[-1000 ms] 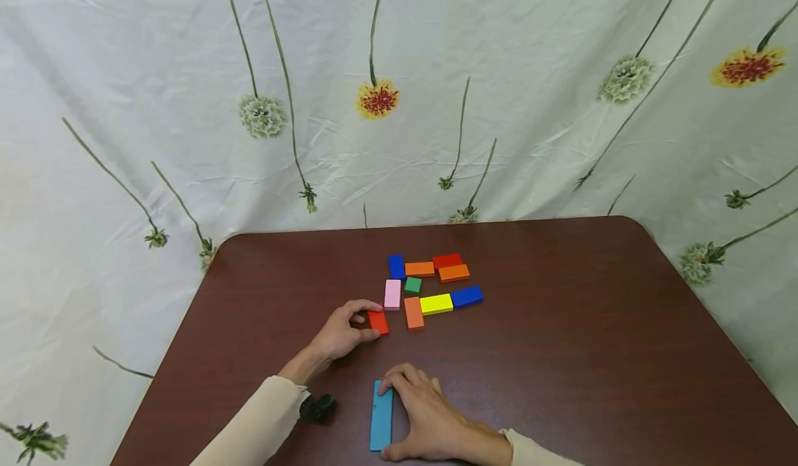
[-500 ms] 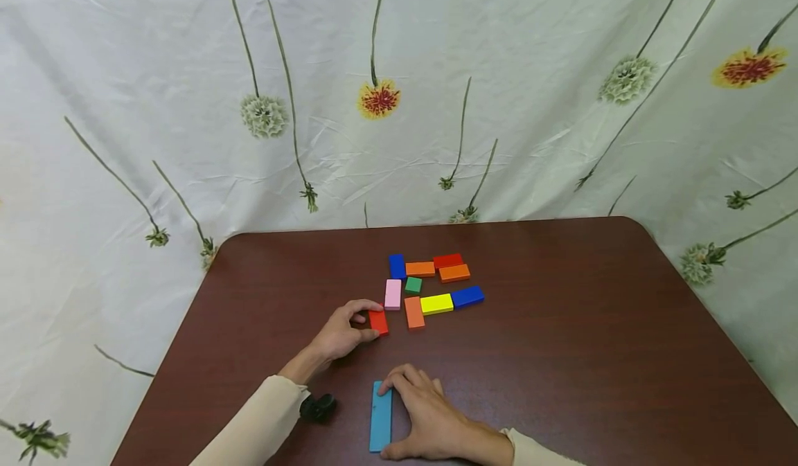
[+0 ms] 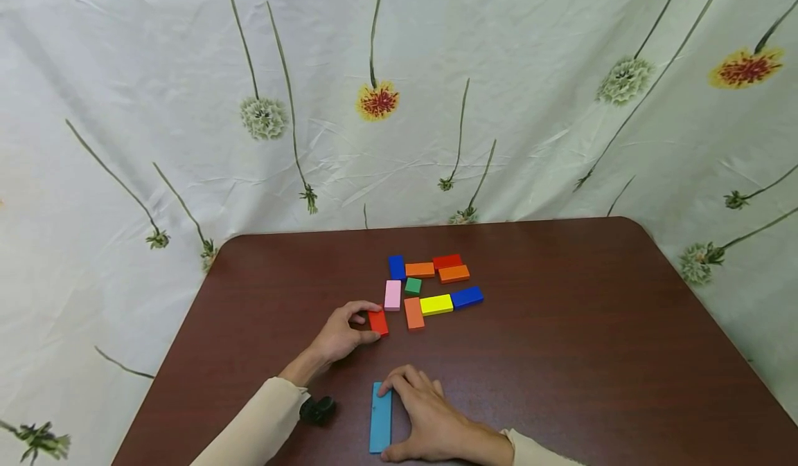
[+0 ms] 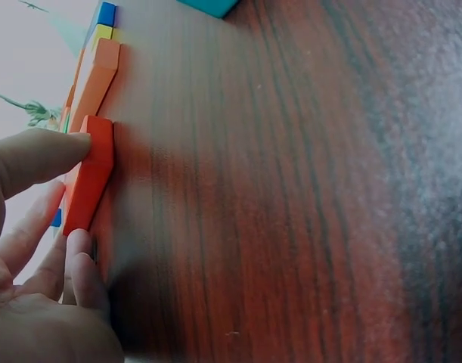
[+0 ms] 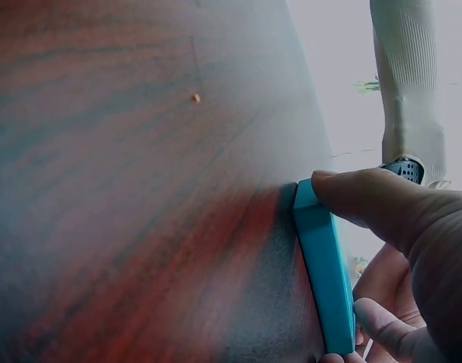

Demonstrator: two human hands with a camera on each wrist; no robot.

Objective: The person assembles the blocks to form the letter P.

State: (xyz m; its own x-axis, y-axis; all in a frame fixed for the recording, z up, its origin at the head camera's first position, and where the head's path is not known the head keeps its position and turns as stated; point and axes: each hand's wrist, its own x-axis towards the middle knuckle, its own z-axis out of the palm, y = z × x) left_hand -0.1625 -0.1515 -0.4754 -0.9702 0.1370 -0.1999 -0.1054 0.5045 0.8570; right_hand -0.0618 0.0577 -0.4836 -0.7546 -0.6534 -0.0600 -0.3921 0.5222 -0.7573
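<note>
My left hand (image 3: 339,331) pinches a small red block (image 3: 378,323) lying on the table, thumb at its near end and fingers at its far end. In the left wrist view the thumb presses one end of that red block (image 4: 98,155). Closer to me, my right hand (image 3: 430,417) holds a long light-blue block (image 3: 380,423) by its two ends, thumb at the near end. The right wrist view shows this light-blue block (image 5: 325,276) low against the tabletop, between thumb and fingers.
Beyond the left hand lie a pink block (image 3: 393,295), a green block (image 3: 413,286), a salmon block (image 3: 414,313), a yellow block (image 3: 436,305) and a blue block (image 3: 467,297). Several more blocks sit behind them. A flowered cloth (image 3: 530,120) hangs behind the brown table (image 3: 592,355).
</note>
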